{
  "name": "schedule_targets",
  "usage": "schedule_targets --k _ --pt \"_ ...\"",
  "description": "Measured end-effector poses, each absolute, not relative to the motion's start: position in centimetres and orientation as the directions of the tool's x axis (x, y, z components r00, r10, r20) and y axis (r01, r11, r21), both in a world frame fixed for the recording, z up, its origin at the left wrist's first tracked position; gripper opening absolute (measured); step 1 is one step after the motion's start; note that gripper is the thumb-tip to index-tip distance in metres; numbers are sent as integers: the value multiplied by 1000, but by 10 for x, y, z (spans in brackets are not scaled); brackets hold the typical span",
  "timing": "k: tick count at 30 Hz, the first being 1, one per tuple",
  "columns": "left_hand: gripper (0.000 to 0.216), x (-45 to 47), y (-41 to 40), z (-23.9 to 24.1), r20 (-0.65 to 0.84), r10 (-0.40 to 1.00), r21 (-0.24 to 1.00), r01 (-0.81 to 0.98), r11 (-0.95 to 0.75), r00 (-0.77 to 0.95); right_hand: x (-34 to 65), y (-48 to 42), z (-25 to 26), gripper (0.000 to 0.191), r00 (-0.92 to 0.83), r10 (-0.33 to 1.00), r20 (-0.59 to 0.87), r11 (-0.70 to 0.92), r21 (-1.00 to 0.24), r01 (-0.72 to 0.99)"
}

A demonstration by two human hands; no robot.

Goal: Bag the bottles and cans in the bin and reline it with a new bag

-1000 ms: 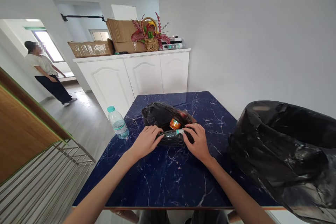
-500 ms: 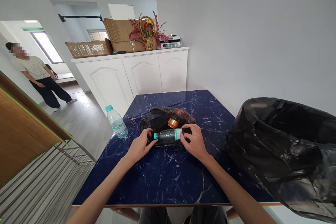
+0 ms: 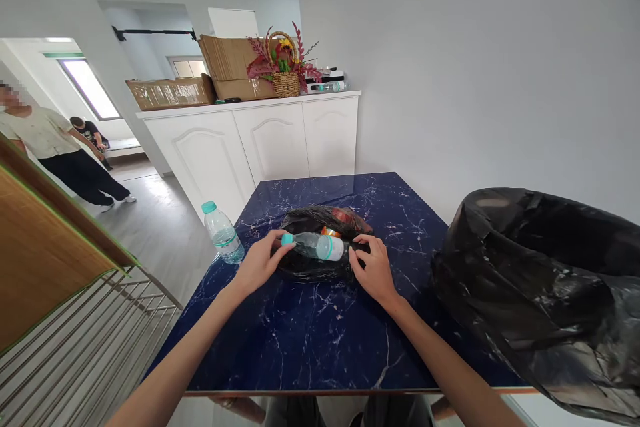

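A clear plastic bottle (image 3: 310, 246) with a turquoise cap and white label lies sideways over a small black plastic bag (image 3: 310, 275) on the table. My left hand (image 3: 261, 261) pinches the bottle at its cap. At the bottle's base, my right hand (image 3: 375, 268) has its fingers closed on the bag's black film. Inside the bag, an orange container (image 3: 331, 231) is partly hidden behind the bottle, and something reddish (image 3: 343, 215) shows beside it. Another capped bottle (image 3: 223, 235) stands upright to the left of the bag.
A large black bag (image 3: 500, 280) gapes at the right of the blue marbled table (image 3: 320, 340). A metal rack (image 3: 100, 327) is at left. Behind, a white cabinet (image 3: 280, 140) bears boxes and a flower basket (image 3: 286, 83). A person (image 3: 55, 140) stands at far left; another sits behind.
The bottle's capped end has shifted left and up with my left hand, and the bottle now covers more of the orange container. The standing person has moved left, revealing a seated person.
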State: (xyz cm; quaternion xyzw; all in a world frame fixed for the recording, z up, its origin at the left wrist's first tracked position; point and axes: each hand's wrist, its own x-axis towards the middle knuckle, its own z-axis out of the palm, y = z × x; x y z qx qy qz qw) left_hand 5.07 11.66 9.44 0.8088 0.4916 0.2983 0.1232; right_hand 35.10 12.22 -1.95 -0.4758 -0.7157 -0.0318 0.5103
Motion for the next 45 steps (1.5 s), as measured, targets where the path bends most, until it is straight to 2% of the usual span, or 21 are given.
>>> schedule_targets --k 5,7,11,18,29,34,37,41,43,44,45 --pt "35 46 87 144 608 790 657 513 -553 74 351 125 -25 41 -20 661 750 532 -450 717" --pt "33 38 76 162 704 708 644 469 -604 -55 351 125 -26 41 -19 663 748 530 -452 717" --pt "35 9 62 181 803 559 574 521 -632 -207 350 124 -26 38 -23 666 746 533 -454 714" --pt "50 -51 75 151 747 592 624 625 -470 -301 349 120 -24 28 -35 674 738 541 -461 704" --pt "51 -74 102 118 707 635 663 607 -439 -313 348 118 -20 19 -45 674 738 551 -461 696" --pt "60 -83 110 113 685 666 676 601 -427 -296 346 112 -12 17 -83 650 755 609 -453 651" --pt "62 -86 110 113 736 613 621 648 -442 -288 343 109 -8 26 -156 634 757 672 -440 596" --pt "53 -68 91 121 880 364 445 799 -405 -306 340 106 -6 34 -286 631 721 724 -416 550" --pt "42 -46 78 121 943 265 293 878 -378 -200 339 106 -6 38 -340 638 691 731 -404 549" --pt "36 -32 73 119 958 265 216 887 -408 -112 338 106 -7 39 -360 643 676 731 -399 554" --pt "30 -16 70 116 936 351 176 865 -470 0 338 106 -7 40 -375 648 663 728 -394 561"
